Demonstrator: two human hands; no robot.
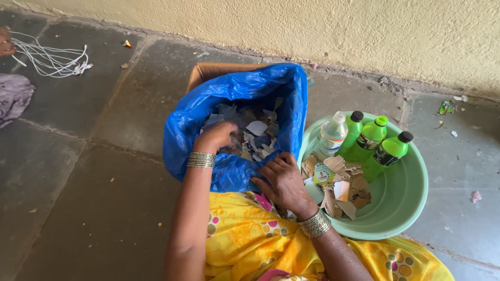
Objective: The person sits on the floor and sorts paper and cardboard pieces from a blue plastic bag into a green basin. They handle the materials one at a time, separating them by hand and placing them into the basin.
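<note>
The left hand (pixel 214 136) digs in the paper scraps (pixel 255 136) inside the blue bag (pixel 229 174), its grip hidden. The right hand (pixel 284 182) lies spread on the bag's edge.

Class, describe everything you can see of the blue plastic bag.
The blue plastic bag is thin, glossy and crinkled, lining a brown cardboard box on the stone floor. Its mouth is open and folded outward, showing torn paper scraps inside. The left hand reaches in; the right hand rests on its near rim. A green basin stands beside it.
</note>
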